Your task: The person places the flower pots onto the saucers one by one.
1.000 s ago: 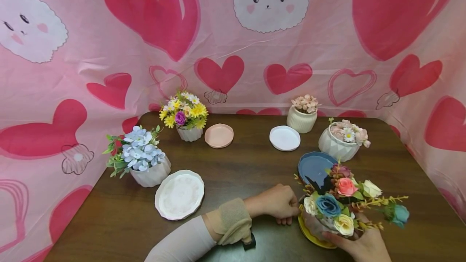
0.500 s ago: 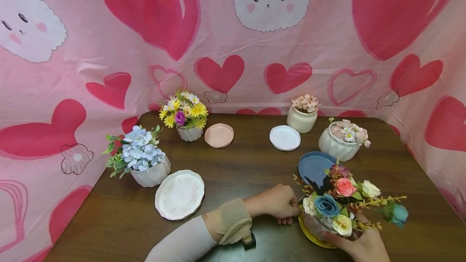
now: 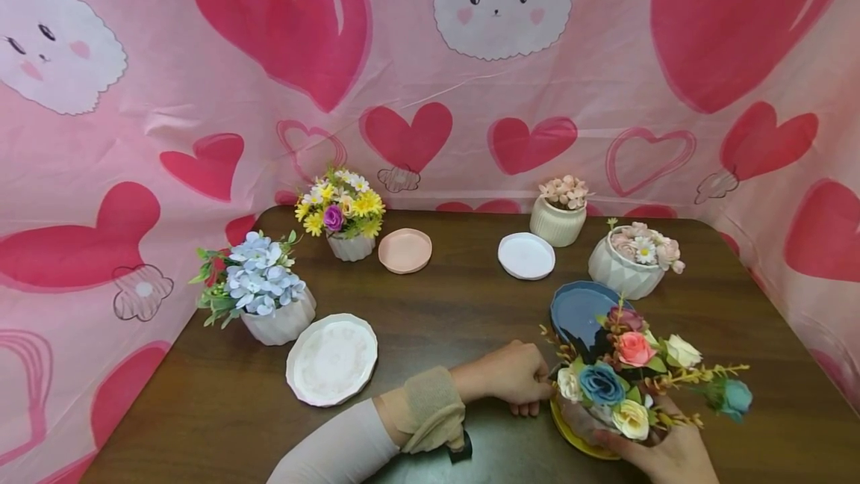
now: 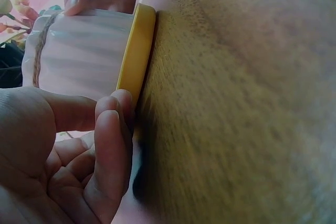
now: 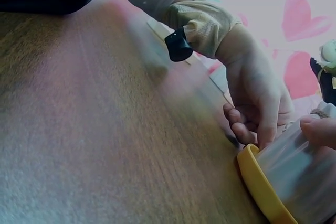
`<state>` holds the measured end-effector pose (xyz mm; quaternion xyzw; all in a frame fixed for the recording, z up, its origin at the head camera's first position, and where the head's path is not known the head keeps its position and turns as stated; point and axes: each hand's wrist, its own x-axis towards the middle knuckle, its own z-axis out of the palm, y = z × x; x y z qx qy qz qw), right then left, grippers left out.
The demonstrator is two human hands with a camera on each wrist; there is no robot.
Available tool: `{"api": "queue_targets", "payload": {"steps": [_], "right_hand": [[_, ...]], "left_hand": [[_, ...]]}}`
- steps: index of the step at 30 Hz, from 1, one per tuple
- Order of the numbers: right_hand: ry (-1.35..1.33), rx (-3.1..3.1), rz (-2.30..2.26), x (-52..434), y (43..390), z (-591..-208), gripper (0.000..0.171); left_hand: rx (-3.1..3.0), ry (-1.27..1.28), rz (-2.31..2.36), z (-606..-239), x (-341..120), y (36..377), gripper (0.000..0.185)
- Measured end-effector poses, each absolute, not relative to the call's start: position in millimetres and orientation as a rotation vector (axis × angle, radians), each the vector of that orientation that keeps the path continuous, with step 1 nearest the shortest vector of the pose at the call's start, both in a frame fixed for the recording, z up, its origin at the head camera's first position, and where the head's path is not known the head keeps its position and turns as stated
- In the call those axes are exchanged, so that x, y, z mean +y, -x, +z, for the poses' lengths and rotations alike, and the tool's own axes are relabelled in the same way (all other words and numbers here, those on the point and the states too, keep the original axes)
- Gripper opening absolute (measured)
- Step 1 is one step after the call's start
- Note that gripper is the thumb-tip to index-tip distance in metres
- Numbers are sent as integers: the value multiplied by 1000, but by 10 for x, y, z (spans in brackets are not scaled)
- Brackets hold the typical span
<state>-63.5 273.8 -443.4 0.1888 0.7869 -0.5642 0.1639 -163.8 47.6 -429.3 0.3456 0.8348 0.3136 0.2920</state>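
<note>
A pale ribbed flowerpot (image 4: 84,51) with a twine band stands on a yellow saucer (image 4: 137,51) at the table's near right. Artificial roses fill it, among them a blue rose (image 3: 602,384) and a coral rose (image 3: 634,349). My right hand (image 3: 672,448) grips the pot's side, its thumb lying along the wall; the blooms hide part of its fingers. From the left, my left hand (image 3: 517,376) pinches the saucer's rim between thumb and fingertip, seen closely in the left wrist view. The saucer sits on the wooden table, its far side hidden by flowers.
A blue saucer (image 3: 581,308) lies just behind the held pot, partly covered by blooms. Beyond it stands a white faceted pot (image 3: 625,273). Small white (image 3: 526,256) and pink saucers (image 3: 404,251) lie farther back. On the left are a blue-flowered pot (image 3: 278,320) and a large white saucer (image 3: 332,359).
The roses have shifted slightly leftward as the right hand moves the pot a little. My left hand has stayed at the saucer's rim.
</note>
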Motion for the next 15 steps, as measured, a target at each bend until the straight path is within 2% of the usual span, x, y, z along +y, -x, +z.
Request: {"api": "queue_targets", "payload": {"steps": [10, 15], "right_hand": [[-538, 2391, -1354, 2715, 675, -4383, 97], [-482, 2306, -1532, 2716, 677, -4423, 88]], "left_hand": [[2222, -937, 838, -4274, 464, 1646, 37], [2221, -922, 836, -4273, 461, 1646, 36]]}}
